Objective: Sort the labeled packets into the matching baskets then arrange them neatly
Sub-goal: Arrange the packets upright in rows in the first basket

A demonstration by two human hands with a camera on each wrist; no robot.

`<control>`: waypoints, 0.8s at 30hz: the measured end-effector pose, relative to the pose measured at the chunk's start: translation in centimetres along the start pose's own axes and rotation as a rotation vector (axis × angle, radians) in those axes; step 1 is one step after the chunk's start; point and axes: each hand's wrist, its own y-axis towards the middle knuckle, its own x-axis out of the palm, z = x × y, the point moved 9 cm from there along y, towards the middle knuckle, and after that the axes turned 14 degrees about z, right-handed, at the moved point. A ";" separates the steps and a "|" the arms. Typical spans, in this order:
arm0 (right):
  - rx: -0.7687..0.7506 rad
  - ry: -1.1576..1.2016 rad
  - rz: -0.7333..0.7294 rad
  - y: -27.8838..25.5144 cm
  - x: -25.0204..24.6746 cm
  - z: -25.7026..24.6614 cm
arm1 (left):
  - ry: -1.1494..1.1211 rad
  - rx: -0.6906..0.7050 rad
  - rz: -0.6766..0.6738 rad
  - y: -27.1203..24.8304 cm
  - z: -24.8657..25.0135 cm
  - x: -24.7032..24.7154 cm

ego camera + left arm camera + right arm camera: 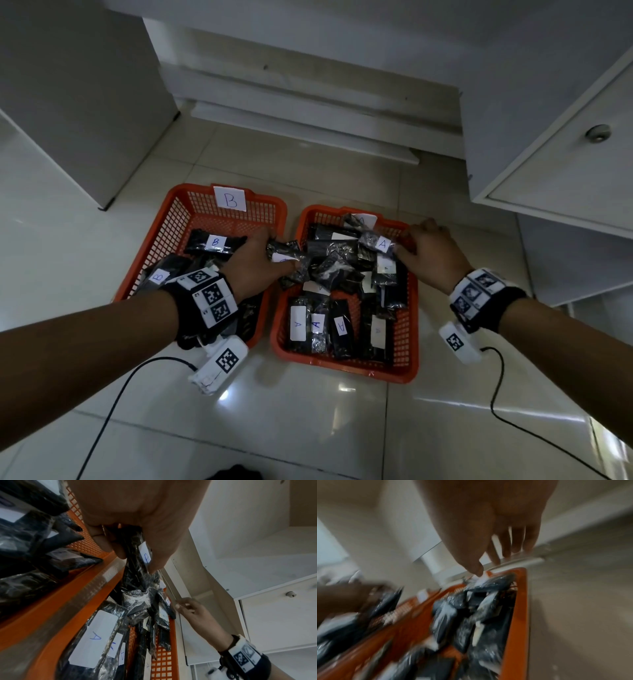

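the left hand (255, 262) is pinching a crinkly black packet (137, 561) over the gap between the b basket (171, 219) and the a basket (409, 329). the right hand (433, 253) is hanging relaxed and empty by the a basket's far corner. the packet is looking light, soft and slippery, so gripping mid-body is probably safest.

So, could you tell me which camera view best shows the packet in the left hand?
The left wrist view: the packet fills the centre, pinched by the left hand, label visible. The head view shows it smaller, partly covered; the right wrist view is too blurred to tell.
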 end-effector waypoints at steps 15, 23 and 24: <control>-0.279 0.165 -0.455 -7.5 10.2 -15.0 | -0.031 -0.001 0.020 -0.1 -0.1 -0.2; -0.196 0.300 -0.465 -8.1 10.4 -13.9 | -0.032 -0.021 0.009 -0.1 -1.2 -0.8; -0.183 0.332 -0.470 -7.7 9.9 -13.7 | -0.030 -0.022 0.009 0.0 -1.1 -0.8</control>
